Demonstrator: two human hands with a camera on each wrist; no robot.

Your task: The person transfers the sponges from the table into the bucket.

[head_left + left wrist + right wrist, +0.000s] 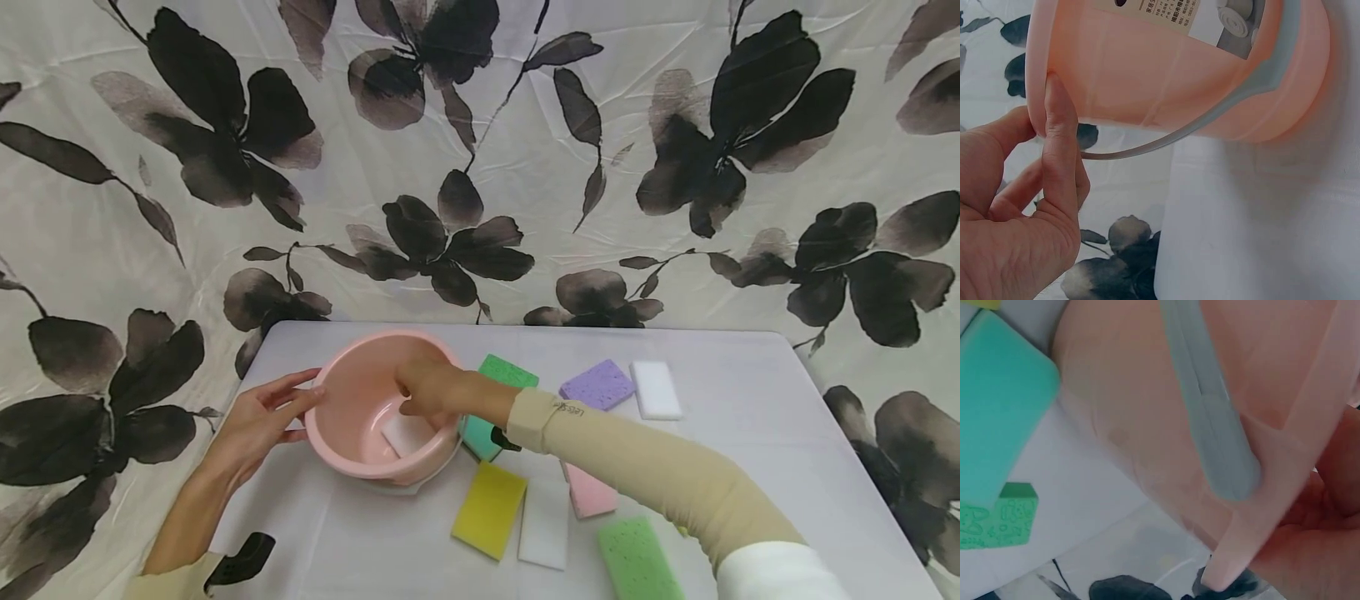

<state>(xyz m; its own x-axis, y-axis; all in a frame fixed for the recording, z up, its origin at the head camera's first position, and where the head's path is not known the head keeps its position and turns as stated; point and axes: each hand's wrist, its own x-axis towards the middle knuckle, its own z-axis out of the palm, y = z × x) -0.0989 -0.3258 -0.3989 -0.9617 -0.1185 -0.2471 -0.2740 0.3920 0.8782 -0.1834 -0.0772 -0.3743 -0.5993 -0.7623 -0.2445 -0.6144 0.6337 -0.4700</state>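
A pink plastic bucket (pixel 352 454) stands tilted at the table's left side, its grey handle (pixel 1179 132) hanging down outside. My left hand (pixel 258 425) pinches the bucket's rim at the left, thumb and fingers on either side of it, as the left wrist view shows. Over the opposite rim, my right hand (pixel 431 387) reaches down into the bucket. Below its fingers a white sponge (pixel 407 433) lies at the bottom. The right fingertips are mostly hidden, so whether they grip anything is unclear. In the right wrist view the bucket wall covers most of that hand.
Right of the bucket lie a green sponge (pixel 510 371), a teal sponge (pixel 480 435), a yellow sponge (pixel 489 510) and a white one (pixel 544 525). Farther right are purple (pixel 597 385), white (pixel 657 390), pink (pixel 590 490) and light green (pixel 640 558) sponges. A floral cloth hangs behind the table (pixel 780 467).
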